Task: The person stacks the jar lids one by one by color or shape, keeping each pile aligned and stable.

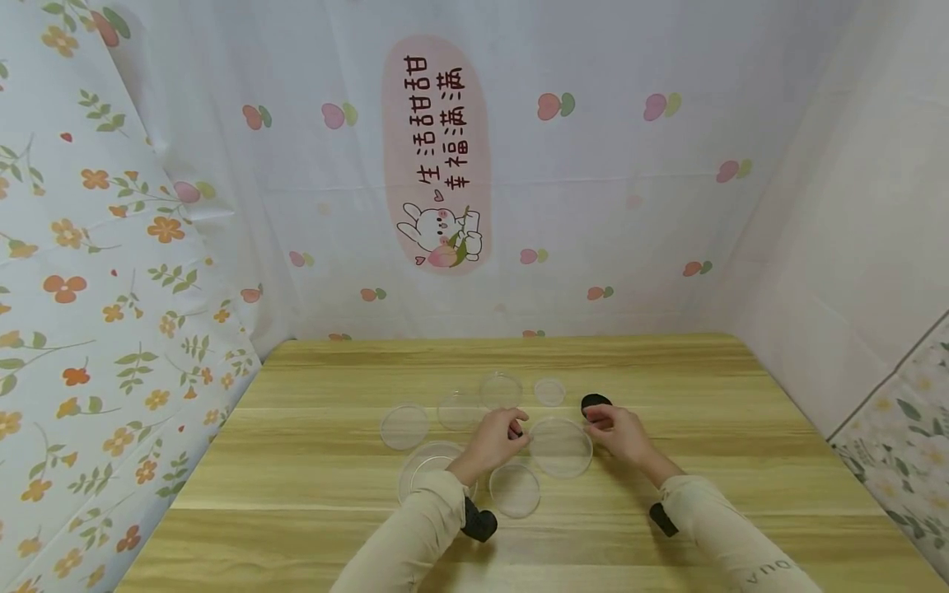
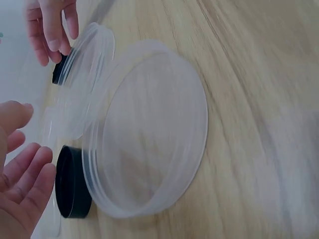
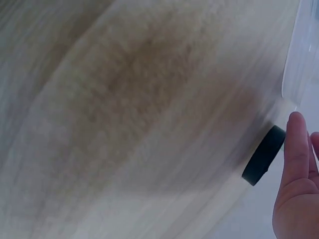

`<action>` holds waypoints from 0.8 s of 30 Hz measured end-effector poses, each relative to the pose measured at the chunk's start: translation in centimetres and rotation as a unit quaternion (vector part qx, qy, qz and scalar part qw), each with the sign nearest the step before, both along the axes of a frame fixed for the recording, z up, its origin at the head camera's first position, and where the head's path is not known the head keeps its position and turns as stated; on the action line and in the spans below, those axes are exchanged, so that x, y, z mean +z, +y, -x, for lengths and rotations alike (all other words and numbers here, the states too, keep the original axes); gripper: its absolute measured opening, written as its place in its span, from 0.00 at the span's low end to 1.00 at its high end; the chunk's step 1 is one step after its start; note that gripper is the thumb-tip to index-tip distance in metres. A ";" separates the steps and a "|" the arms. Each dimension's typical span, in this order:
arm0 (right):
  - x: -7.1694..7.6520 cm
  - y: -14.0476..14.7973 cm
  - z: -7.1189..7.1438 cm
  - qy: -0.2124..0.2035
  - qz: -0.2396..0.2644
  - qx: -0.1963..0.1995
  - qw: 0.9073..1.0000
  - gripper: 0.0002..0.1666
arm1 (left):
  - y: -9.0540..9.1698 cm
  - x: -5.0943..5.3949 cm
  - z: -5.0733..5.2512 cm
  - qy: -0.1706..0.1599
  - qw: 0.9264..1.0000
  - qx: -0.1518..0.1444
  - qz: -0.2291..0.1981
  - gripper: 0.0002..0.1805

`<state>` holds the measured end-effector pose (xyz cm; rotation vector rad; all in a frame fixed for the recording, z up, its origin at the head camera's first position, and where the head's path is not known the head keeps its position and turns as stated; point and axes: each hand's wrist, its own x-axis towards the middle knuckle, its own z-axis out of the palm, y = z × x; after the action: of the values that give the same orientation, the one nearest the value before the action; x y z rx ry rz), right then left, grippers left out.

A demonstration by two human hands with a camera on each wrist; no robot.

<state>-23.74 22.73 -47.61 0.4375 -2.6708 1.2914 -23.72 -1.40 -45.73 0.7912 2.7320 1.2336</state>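
Observation:
My left hand (image 1: 495, 441) hovers over several clear round plastic lids, fingers loosely spread and gripping nothing. In the left wrist view, a black round lid (image 2: 74, 181) stands just beside its fingertips (image 2: 46, 172), and a large clear lid (image 2: 154, 129) lies beyond. My right hand (image 1: 619, 435) is at another black round lid (image 1: 596, 403), its fingers fairly straight. The right wrist view shows that black lid (image 3: 264, 155) right beside the fingers; whether they touch it, I cannot tell. Between the hands lies a wide clear lid (image 1: 561, 447).
More clear lids lie around: one at the left (image 1: 404, 427), a large one (image 1: 415, 478) partly under the left forearm, one near the front (image 1: 515, 489), and a small one (image 1: 549, 392) at the back. The wooden table (image 1: 296, 511) backs onto a patterned curtain (image 1: 593, 189).

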 end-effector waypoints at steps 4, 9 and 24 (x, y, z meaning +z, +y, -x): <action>-1.1 0.5 0.3 0.023 0.018 0.030 0.999 0.18 | 0.4 -0.6 0.1 -0.004 1.000 0.000 -0.012 0.14; -0.5 -0.4 -0.3 -0.029 -0.010 -0.016 0.999 0.16 | 0.7 -1.0 0.0 -0.009 1.000 0.010 -0.006 0.13; -0.6 -0.8 -0.3 -0.055 -0.034 -0.027 0.998 0.12 | 0.9 -0.7 0.0 -0.012 0.999 0.041 -0.004 0.11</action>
<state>-23.48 21.91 -48.26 0.3091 -2.8027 1.2471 -23.68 -0.50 -46.41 0.6682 2.7678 1.2608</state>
